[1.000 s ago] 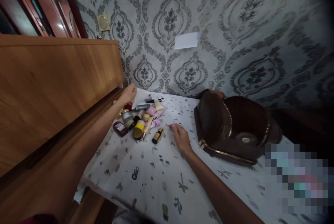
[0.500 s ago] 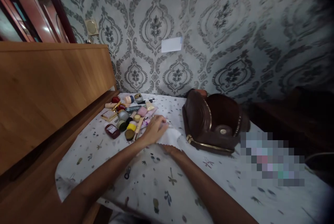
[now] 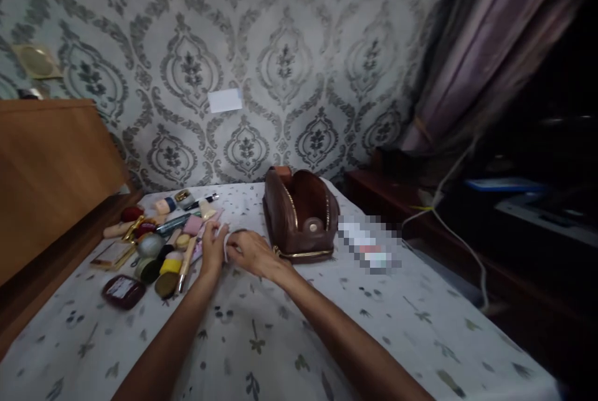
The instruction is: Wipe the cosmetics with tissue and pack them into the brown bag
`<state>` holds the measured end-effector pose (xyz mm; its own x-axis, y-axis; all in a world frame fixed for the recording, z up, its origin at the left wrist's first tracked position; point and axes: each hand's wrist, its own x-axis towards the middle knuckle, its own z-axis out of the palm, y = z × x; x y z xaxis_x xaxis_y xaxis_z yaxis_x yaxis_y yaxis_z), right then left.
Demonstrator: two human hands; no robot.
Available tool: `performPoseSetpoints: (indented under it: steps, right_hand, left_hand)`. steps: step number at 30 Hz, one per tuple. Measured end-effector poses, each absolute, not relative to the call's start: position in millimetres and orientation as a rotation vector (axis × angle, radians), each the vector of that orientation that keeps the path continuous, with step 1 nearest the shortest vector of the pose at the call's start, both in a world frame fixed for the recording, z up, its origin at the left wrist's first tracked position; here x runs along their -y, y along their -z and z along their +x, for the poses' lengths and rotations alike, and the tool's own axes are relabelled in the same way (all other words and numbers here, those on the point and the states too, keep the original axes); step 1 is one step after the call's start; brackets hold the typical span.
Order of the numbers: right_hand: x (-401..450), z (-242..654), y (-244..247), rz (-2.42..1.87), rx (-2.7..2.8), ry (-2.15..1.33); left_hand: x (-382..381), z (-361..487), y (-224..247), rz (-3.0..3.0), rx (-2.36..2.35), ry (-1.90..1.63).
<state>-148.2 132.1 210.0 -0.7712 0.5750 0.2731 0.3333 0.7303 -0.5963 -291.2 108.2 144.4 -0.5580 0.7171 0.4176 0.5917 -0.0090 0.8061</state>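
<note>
My left hand (image 3: 213,246) is closed at the right edge of a pile of cosmetics, its fingers curled round a thin whitish piece (image 3: 227,244) that I cannot name. From the other side my right hand (image 3: 250,251) comes close, fingers bent and pinching toward the same piece. Close by on the left lie a pink square item (image 3: 193,224), a beige tube with a metallic end (image 3: 187,264), a yellow-banded jar (image 3: 172,263) and a dark red compact (image 3: 124,292). A brown leather bag (image 3: 303,217) stands unzipped just right of my hands.
A patterned white cloth (image 3: 280,339) covers the surface. A wooden panel (image 3: 56,170) borders it on the left, and a papered wall (image 3: 284,77) rises behind. A blurred-out item (image 3: 371,245) lies right of the bag, with a white cable (image 3: 460,239) beyond.
The view has turned right. My right hand has come up beside my left, and both now meet at the whitish piece. The raised fold of cloth near my forearms has flattened. The bag stays put.
</note>
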Motion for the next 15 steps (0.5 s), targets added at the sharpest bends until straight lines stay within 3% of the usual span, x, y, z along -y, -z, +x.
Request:
performPoseSetpoints:
  steps: [4, 7, 11, 15]
  right_hand:
    - [-153.6, -109.0, -264.3, -0.355, 2.161, -0.849]
    - [-191.1, -88.3, -283.2, -0.567, 1.706, -0.643]
    - [-238.1, -84.6, -270.8, -0.976, 1.762, -0.450]
    - [-251.1, -97.0, -245.2, -0.904, 1.992, -0.536]
  left_hand:
    - [-107.9, -274.2, -130.9, 1.594, -2.045, -1.457]
    - [-106.8, -261.2, -124.0, 1.695, -2.030, -1.305]
    - [-104.5, -255.4, -122.9, 1.760, -2.046, -1.207]
    - [-102.7, -256.7, -125.4, 1.799, -2.053, -1.153]
